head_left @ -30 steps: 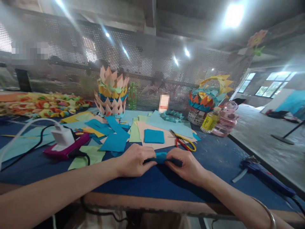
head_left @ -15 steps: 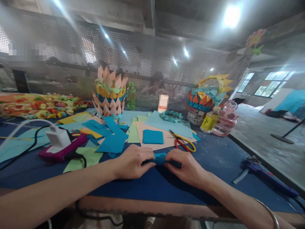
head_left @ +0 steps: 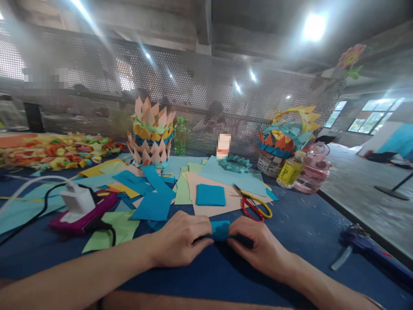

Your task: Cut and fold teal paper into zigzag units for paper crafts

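Note:
Between my two hands is a small piece of blue paper (head_left: pixel 220 230), bent over along its length, just above the dark blue tabletop. My left hand (head_left: pixel 183 237) pinches its left end between thumb and fingers. At the right end, my right hand (head_left: pixel 254 241) pinches it the same way; the fingers cover both ends. A neat stack of blue paper rectangles (head_left: pixel 211 195) lies beyond my hands on a pale pink sheet (head_left: pixel 206 210). Scissors (head_left: pixel 253 204) with red and yellow handles rest to the right of that stack, their blades slightly apart.
Left of my hands are loose blue paper (head_left: pixel 151 206) and a purple power strip (head_left: pixel 82 215) with a white charger. A glue gun (head_left: pixel 371 247) lies at right. Pointed paper crowns (head_left: pixel 150 144), a yellow-labelled bottle (head_left: pixel 290 170) and a pink bottle (head_left: pixel 312 172) stand behind.
The whole view has tilted up slightly, so the table sits lower in the picture. Both hands still pinch the blue paper, with little visible change in their grip.

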Available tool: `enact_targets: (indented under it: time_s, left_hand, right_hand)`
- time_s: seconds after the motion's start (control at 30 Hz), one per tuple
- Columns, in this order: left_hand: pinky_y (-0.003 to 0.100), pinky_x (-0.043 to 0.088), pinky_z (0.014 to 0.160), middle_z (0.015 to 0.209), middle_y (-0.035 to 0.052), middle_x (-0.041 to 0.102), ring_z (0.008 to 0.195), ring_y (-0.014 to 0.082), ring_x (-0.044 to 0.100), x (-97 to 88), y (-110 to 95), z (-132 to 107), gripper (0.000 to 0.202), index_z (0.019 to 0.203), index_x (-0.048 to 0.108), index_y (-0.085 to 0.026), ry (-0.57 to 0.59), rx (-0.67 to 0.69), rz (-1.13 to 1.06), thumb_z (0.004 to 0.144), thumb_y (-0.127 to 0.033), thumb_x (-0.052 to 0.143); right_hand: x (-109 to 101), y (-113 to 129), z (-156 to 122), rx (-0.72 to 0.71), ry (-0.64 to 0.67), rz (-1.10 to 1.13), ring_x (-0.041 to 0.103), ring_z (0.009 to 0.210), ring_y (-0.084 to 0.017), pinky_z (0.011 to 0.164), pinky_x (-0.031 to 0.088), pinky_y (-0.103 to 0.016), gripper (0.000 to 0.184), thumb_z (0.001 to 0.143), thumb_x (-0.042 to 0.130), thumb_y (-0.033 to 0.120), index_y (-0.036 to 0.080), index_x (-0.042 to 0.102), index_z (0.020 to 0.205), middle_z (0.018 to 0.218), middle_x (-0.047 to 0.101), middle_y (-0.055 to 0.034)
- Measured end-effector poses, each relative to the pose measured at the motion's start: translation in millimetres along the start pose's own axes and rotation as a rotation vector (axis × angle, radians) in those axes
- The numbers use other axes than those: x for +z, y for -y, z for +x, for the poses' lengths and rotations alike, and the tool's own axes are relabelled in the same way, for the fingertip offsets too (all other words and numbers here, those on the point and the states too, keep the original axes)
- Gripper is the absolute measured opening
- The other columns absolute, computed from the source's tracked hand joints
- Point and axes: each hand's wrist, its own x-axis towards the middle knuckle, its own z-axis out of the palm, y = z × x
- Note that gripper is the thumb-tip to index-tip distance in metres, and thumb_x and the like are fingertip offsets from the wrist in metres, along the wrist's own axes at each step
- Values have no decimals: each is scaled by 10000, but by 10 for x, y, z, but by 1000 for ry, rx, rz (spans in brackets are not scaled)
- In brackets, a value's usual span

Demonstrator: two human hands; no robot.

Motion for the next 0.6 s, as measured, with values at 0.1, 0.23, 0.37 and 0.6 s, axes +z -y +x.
enact_targets:
  time_s: [0.1,0.23,0.37,0.6]
  left_hand:
    - [247,378,608,869,-18,672,767,140,658,8,6,-23,84,944,601,-222,-6,-11,-49,921,-198,524]
    - [245,372,607,858,-18,664,770,132,652,8,8,-57,113,956,593,-221,-29,0,-81,930,-170,495]
    - [270,347,567,814,-14,654,685,135,632,-12,-6,-75,147,968,598,-211,-48,26,-25,944,-163,461]
    - [277,325,539,771,-17,634,647,132,616,8,3,-70,134,878,575,-205,-79,10,13,947,-179,463]
  right_hand:
    - [22,15,-5,-4,-13,0,606,783,-138,707,473,-241,84,874,585,129,205,621,868,837,671,-18]
    - [77,25,-8,-14,-40,-17,601,779,-150,697,475,-254,108,845,584,90,195,608,856,829,665,-26]
    - [127,28,-15,-28,-50,-53,590,767,-159,696,471,-273,117,840,572,69,183,600,840,821,662,-36]
    - [58,26,124,-93,-53,-189,597,807,-178,736,475,-313,86,890,551,110,170,608,866,845,667,-57]
